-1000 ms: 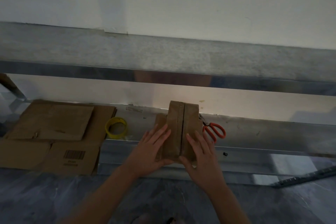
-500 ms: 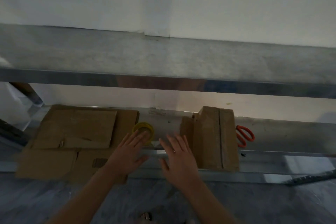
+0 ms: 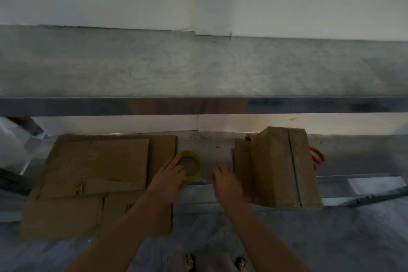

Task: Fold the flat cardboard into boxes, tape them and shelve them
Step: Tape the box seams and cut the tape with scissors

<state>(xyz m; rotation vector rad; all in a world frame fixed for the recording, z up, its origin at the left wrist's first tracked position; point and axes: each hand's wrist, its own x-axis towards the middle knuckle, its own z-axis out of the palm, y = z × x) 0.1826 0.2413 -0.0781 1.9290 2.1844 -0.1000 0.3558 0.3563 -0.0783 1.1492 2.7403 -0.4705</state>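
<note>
Tape roll (image 3: 198, 161) in left hand (image 3: 169, 180), hold of right hand (image 3: 225, 183) unclear; flat cardboard (image 3: 97, 165) beside, folded box (image 3: 276, 168) before scissors (image 3: 318, 158).

Both hands have left the box (image 3: 278, 168), which now stands alone at the front edge of the shelf (image 3: 364, 157). The left hand (image 3: 169, 180) has moved onto the tape roll (image 3: 198, 162) and grips its left rim. The right hand (image 3: 226, 183) now curls its fingers just right of the roll.

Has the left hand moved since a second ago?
Yes: the left hand went leftward, off the folded box to grip the yellow tape roll.
</note>
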